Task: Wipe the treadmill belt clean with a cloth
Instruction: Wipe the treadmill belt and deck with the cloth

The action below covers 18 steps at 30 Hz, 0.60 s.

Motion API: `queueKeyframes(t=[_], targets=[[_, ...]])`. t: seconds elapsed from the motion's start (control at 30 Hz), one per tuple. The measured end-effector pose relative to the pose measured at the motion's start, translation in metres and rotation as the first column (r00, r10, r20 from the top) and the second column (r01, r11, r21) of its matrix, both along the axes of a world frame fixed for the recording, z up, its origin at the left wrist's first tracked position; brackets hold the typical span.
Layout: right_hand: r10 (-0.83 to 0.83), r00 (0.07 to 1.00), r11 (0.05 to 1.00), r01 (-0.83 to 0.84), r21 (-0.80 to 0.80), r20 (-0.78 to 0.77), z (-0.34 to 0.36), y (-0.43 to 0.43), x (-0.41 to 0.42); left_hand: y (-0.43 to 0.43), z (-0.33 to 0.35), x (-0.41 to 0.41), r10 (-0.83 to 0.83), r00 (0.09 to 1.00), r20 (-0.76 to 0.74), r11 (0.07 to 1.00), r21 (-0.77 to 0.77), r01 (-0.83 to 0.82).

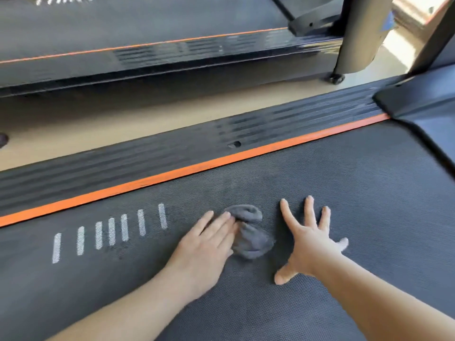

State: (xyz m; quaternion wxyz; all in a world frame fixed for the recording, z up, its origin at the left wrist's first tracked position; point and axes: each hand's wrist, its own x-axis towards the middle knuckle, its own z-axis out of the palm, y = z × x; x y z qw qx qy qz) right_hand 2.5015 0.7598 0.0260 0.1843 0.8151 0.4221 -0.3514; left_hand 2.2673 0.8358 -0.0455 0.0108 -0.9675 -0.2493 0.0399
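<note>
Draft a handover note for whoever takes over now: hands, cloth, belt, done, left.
Left hand: fingers flat, pressing the bunched grey cloth onto the belt, just right of the white stripes.
Right hand: fingers spread, at the belt right of the cloth, not touching it.
Done: cloth is on the belt; how much is wiped cannot be told.
Left: wipe the belt.

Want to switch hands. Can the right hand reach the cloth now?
Probably yes: the right hand lies spread on the belt beside the cloth, bare belt between; the left hand presses the other side.

Cloth (252, 239) partly under left hand (208, 244)
</note>
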Motion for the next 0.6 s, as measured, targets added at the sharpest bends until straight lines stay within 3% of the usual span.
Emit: queueKeyframes(t=[0.13, 0.27, 0.43, 0.53, 0.6], targets=[[-0.047, 0.999, 0.999, 0.047, -0.022, -0.004, 0.003, 0.004, -0.005, 0.046, 0.010, -0.011, 0.378, 0.926, -0.025, 0.926, -0.008, -0.378], [-0.046, 0.999, 0.999, 0.046, -0.006, 0.000, 0.006, 0.006, -0.011, -0.015, 0.008, 0.013, 0.298, 0.953, 0.061, 0.935, -0.219, -0.278], [-0.038, 0.999, 0.999, 0.039, -0.015, 0.013, 0.004, 0.006, -0.014, -0.023, 0.023, 0.014, 0.321, 0.942, 0.097, 0.851, -0.467, -0.241], [-0.036, 0.999, 0.999, 0.036, -0.009, 0.003, 0.000, 0.005, -0.015, -0.004, 0.037, 0.009, 0.492, 0.822, 0.285, 0.793, -0.536, -0.289], [-0.035, 0.999, 0.999, 0.035, -0.018, 0.007, 0.002, 0.007, -0.015, 0.018, 0.035, 0.008, 0.585, 0.757, 0.292, 0.768, -0.501, -0.399]])
